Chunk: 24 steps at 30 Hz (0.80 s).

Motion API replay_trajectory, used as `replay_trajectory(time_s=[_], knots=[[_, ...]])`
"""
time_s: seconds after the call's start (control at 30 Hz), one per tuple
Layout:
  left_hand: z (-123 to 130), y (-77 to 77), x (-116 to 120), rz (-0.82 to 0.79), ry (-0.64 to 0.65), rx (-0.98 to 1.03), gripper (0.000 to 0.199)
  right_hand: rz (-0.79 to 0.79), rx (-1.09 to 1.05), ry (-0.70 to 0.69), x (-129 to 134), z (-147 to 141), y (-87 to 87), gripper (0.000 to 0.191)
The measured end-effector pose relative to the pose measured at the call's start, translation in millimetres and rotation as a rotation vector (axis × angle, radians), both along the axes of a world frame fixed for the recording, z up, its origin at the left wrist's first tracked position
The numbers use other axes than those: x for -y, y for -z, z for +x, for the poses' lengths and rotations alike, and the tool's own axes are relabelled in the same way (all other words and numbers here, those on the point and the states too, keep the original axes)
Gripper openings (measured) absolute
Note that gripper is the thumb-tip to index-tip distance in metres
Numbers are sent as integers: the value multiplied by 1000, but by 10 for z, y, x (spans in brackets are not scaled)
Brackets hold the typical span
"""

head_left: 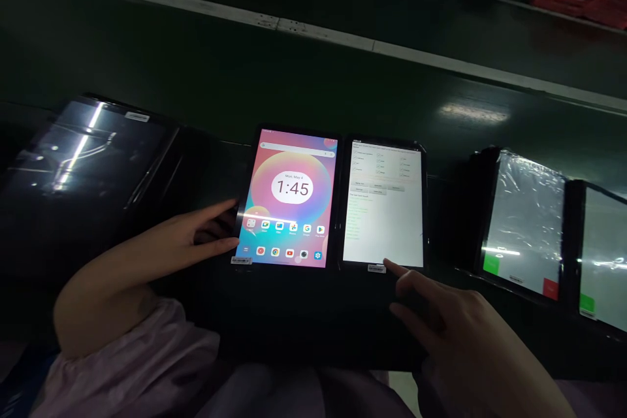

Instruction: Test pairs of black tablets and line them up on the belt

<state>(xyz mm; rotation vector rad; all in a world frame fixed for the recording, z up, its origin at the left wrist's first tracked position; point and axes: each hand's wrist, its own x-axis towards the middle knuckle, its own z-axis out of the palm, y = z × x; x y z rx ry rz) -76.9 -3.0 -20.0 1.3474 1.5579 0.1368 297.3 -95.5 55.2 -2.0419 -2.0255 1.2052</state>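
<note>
Two lit tablets lie side by side in front of me. The left tablet (294,209) shows a colourful home screen with a clock and app icons. At its left edge is my left hand (196,235), fingers apart, with the thumb on the lower left corner. The right tablet (386,222) displays a white page with checkboxes, grey buttons and lines of green text. My right hand (441,307) reaches its index finger to the bottom edge of that tablet, close to a small barcode label (377,268). The other fingers hang below, holding nothing.
Dark tablets (93,150) in glossy film lie at the left. Further right are a film-covered tablet (526,215) with green and red corners and another lit tablet (605,248). A pale rail (323,32) crosses behind; beyond it stands a red basket (578,6).
</note>
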Motion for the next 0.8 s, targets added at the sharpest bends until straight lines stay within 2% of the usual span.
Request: replay_trajectory(time_s=[0.17, 0.27, 0.33, 0.43, 0.53, 0.67, 0.8], knots=[[-32, 22, -11, -60, 18, -56, 112, -125, 40, 19, 37, 1, -78, 22], [-19, 14, -28, -79, 6, -76, 113, -147, 28, -13, 17, 0, -34, 25], [-8, 11, -32, -79, -1, -83, 112, -77, 33, -1, -34, 17, 42, 25], [3, 10, -31, -87, 1, -88, 110, 128, 82, 33, -114, 52, 153, 26], [15, 2, -34, -116, -7, -93, 111, 239, 83, 2, -104, 51, 165, 36], [21, -1, -44, -120, -18, -103, 115, 128, 40, -137, 51, -3, 51, 25], [-3, 26, -34, -84, 6, -96, 112, 53, 113, -232, 197, -8, 7, 20]])
